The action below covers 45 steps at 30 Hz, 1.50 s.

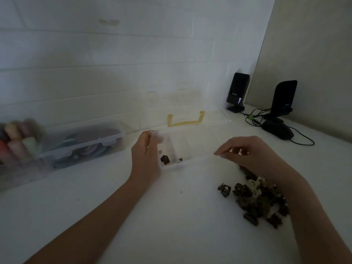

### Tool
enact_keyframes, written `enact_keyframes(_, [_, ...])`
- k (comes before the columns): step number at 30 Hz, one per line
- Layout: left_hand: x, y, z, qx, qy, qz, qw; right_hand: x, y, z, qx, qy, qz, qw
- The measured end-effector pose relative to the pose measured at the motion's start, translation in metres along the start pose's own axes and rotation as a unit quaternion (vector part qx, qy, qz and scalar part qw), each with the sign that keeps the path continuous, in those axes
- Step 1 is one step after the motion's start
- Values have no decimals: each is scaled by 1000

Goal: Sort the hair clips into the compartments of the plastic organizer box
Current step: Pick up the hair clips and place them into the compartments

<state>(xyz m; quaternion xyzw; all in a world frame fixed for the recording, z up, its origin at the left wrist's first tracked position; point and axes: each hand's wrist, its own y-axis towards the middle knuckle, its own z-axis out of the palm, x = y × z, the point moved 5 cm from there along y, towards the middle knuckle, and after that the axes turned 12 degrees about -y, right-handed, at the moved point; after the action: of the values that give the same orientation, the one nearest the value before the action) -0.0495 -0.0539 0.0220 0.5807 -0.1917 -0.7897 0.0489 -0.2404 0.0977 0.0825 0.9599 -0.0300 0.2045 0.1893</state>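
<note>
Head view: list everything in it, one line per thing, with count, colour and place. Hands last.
Organizer box: one, clear plastic, lid open with a yellow handle, centre of the table.
Sorted hair clips: a few, dark, in the box's left end compartment.
Pile of hair clips: many, mostly dark brown with a few cream ones, loose on the table right of the box.
Storage container: one, clear with snap lid, left by the wall, coloured items inside.
Speakers: two, black, far right corner.
Mouse: one, black, corded, in front of the speakers.
Table: one, white.
Left hand: grips the box's left end.
Right hand: above the box's right end, fingers curled; whether it holds a clip is unclear.
</note>
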Motion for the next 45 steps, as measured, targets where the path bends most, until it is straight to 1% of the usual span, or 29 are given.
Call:
enact_keyframes(2, [2, 3, 0, 0, -3, -3, 1000, -6, -4, 5, 99, -14, 11, 995])
enact_keyframes(4, [4, 3, 0, 6, -2, -1, 1000, -11, -9, 14, 194, -14, 39, 980])
enact_keyframes(6, [5, 2, -2, 27, 42, 27, 998, -15, -15, 22, 264, -27, 73, 961])
enact_keyframes(8, [4, 0, -1, 51, 105, 61, 991, -13, -19, 28, 313, -65, 87, 944])
enact_keyframes(9, [3, 0, 0, 51, 105, 64, 991, -12, -20, 31, 336, -72, 89, 935])
enact_keyframes(10, [3, 1, 1, 43, 82, 55, 994, -10, -22, 35, 354, -73, 90, 928])
enact_keyframes(12, [2, 1, 4, 14, 17, 10, 1000, -8, -22, 38, 358, -78, 81, 927])
enact_keyframes(14, [0, 0, 6, 4, -2, 0, 1000, -6, -19, 39, 337, -67, 59, 937])
enact_keyframes(17, [-2, -3, 6, 16, 40, 22, 999, 0, -13, 39, 292, 10, 29, 956])
enact_keyframes(20, [-1, -3, 7, 5, 13, 5, 1000, 13, -7, 42, 238, 84, 0, 968])
enact_keyframes(23, [-2, -4, 7, 7, 13, 17, 1000, 24, -1, 41, 163, 143, -20, 976])
enact_keyframes(25, [-2, -4, 6, 7, 15, 16, 1000, 24, 3, 39, 101, 169, -7, 980])
enact_keyframes(28, [-2, -3, 7, 8, 21, 6, 1000, 19, 6, 35, -31, 113, 4, 993])
enact_keyframes(30, [-3, -4, 8, 12, 25, 11, 1000, 20, 6, 34, -110, 78, 9, 991])
enact_keyframes(33, [-3, -5, 10, 17, 31, 17, 999, 28, 6, 35, -186, 33, -9, 982])
enact_keyframes(35, [-3, -6, 11, 25, 34, 23, 999, 39, 8, 38, -207, 42, -24, 977])
enact_keyframes(37, [-6, -7, 12, 35, 38, 39, 998, 53, 15, 45, -200, 43, -40, 978])
enact_keyframes(40, [-10, -9, 12, 43, 62, 71, 995, 69, 27, 58, -173, -22, -78, 982])
enact_keyframes(42, [-8, -8, 11, 40, 74, 74, 994, 66, 30, 58, -166, -38, -59, 984])
enact_keyframes(45, [-3, -6, 8, 31, 79, 65, 994, 48, 21, 44, -169, -13, -3, 986])
